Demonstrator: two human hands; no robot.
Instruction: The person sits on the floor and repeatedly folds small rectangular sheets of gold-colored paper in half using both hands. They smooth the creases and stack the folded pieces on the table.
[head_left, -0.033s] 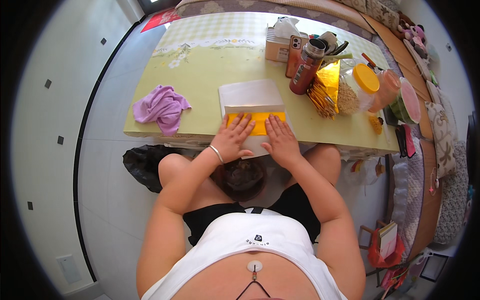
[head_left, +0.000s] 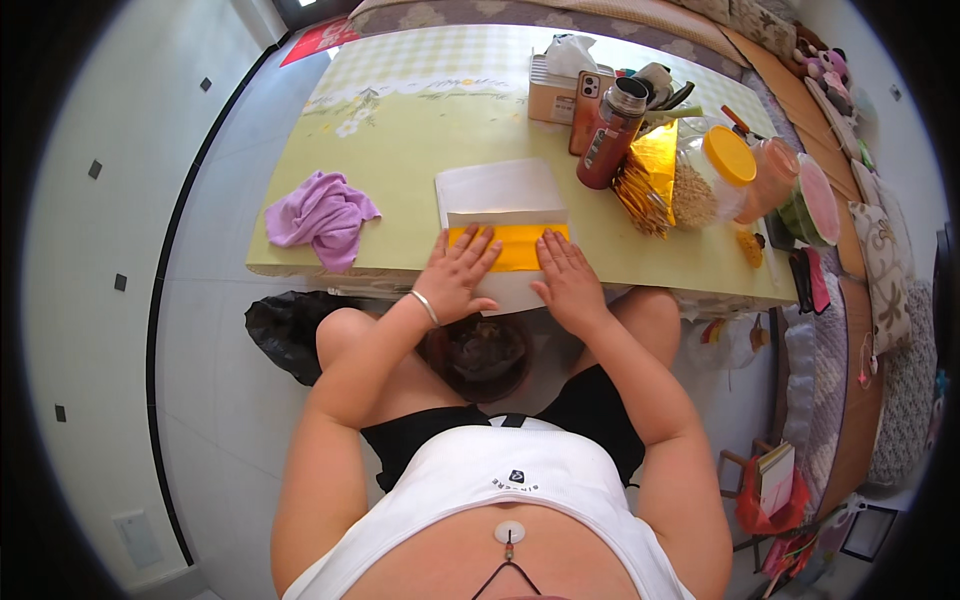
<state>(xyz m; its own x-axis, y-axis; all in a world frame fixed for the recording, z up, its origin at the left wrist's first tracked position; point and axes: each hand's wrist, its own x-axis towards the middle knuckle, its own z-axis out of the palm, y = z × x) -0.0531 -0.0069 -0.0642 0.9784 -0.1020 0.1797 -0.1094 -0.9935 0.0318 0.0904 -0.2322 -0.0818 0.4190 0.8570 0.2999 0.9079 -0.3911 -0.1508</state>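
Portions of the gold sheet (head_left: 516,249) at its left and right ends are hidden beneath the left hand (head_left: 458,277) and right hand (head_left: 569,285), and whether its upper edge runs under the white sheet (head_left: 500,187) cannot be made out. The gold sheet lies by the table's (head_left: 400,160) near edge. Both hands rest flat, apart from each other, fingers extended onto the gold, thumbs pointing inward.

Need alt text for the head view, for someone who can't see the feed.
The left hand and right hand rest on opposite ends of a yellow strip amid white sheeting, at the near edge of a table. A crumpled purple cloth lies to the left; a dark red bottle and yellow-lidded jar are to the right.
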